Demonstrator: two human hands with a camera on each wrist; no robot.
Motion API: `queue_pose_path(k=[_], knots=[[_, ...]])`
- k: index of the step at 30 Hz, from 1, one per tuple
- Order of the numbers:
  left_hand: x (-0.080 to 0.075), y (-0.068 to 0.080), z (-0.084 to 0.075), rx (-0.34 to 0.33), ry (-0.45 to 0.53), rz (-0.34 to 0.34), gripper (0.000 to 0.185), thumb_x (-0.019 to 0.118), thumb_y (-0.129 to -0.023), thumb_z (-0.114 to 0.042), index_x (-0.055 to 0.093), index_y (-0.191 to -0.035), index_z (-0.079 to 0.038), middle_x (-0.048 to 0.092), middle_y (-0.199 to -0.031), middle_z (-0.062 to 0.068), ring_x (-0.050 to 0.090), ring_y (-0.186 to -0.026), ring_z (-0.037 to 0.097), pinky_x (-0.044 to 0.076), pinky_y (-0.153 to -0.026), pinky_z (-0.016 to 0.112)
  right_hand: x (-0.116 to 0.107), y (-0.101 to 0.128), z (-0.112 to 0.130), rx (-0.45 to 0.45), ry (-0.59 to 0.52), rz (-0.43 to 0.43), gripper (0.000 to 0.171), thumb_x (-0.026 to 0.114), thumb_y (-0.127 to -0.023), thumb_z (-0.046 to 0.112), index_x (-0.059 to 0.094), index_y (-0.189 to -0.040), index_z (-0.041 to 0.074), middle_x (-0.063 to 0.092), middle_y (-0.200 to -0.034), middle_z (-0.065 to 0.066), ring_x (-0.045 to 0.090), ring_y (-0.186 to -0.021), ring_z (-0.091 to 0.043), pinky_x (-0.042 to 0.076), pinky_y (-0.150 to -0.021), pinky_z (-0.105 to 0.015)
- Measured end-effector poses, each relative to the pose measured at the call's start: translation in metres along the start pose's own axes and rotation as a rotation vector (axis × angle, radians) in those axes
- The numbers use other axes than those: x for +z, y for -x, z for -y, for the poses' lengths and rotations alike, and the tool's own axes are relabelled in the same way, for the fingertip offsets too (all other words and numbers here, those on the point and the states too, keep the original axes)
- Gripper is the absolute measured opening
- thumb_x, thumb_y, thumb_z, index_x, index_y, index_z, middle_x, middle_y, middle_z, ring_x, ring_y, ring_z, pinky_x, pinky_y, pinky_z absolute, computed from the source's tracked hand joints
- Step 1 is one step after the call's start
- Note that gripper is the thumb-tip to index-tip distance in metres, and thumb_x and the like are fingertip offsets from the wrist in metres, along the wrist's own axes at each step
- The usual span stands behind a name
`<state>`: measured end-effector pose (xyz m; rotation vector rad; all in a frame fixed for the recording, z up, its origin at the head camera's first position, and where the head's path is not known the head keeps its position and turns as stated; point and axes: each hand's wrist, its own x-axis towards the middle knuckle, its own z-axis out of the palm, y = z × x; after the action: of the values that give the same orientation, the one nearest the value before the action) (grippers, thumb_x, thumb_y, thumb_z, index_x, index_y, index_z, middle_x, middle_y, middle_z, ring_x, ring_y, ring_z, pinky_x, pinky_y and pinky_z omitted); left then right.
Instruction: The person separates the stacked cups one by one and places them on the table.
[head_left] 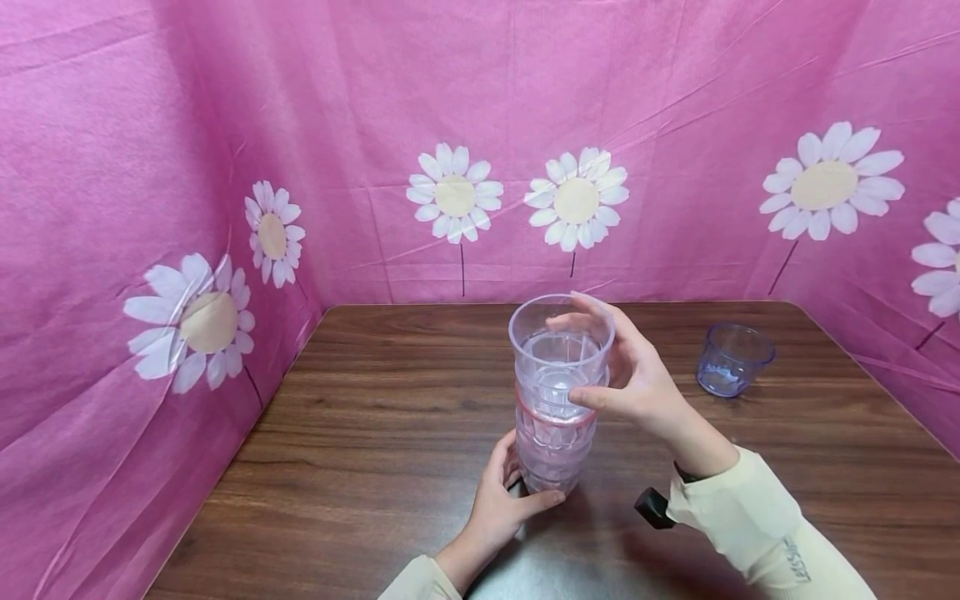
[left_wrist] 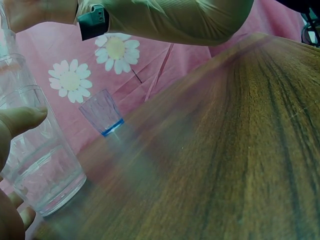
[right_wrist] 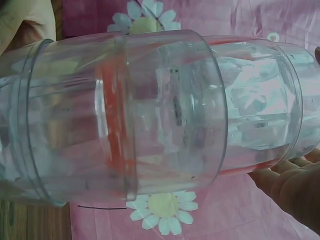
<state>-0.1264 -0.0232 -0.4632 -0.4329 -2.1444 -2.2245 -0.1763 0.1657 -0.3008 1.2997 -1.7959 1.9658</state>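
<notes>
A tall stack of clear plastic cups (head_left: pixel 553 454) stands upright on the table, one nested in another, with a reddish rim partway up. My left hand (head_left: pixel 497 498) grips the lowest cup, its thumb across the front; the left wrist view shows the thumb and fingers around this bottom cup (left_wrist: pixel 50 180). My right hand (head_left: pixel 637 379) holds the topmost clear cup (head_left: pixel 543 379), thumb in front and fingers behind the rim. In the right wrist view the stacked cups (right_wrist: pixel 170 115) lie sideways across the picture, with fingers of the right hand (right_wrist: pixel 295 190) at the right edge.
A blue-tinted cup (head_left: pixel 735 360) stands upright apart from the stack, toward the back right of the wooden table (head_left: pixel 375 400). Pink cloth (head_left: pixel 360 125) with white daisies hangs around the table's back and sides. A black wrist device (head_left: pixel 654 508) sits at the right sleeve.
</notes>
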Motion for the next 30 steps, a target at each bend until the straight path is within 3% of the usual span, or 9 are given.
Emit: queue_pose_path(k=[12,30], knots=[[0.001,0.000,-0.002,-0.009,0.005,-0.012,0.082,0.085,-0.072,0.001,0.044,-0.143,-0.003,0.060,-0.132,0.014,0.055,-0.121,0.018,0.041,-0.102,0.030,0.000,-0.007,0.005,0.000,-0.039,-0.068,0.087,0.077,-0.075,-0.008,0.036,-0.150,0.001,0.057,-0.133,-0.018,0.057,-0.122,-0.027,0.049,-0.098,-0.036],[0.002,0.000,-0.002,-0.012,0.001,-0.019,0.082,0.085,-0.072,0.002,0.044,-0.142,0.000,0.060,-0.133,0.016,0.055,-0.120,0.018,0.041,-0.102,0.029,0.000,-0.015,0.013,-0.067,-0.170,-0.103,0.081,0.082,-0.078,0.001,0.040,-0.147,0.004,0.058,-0.132,-0.016,0.059,-0.120,-0.030,0.052,-0.094,-0.037]])
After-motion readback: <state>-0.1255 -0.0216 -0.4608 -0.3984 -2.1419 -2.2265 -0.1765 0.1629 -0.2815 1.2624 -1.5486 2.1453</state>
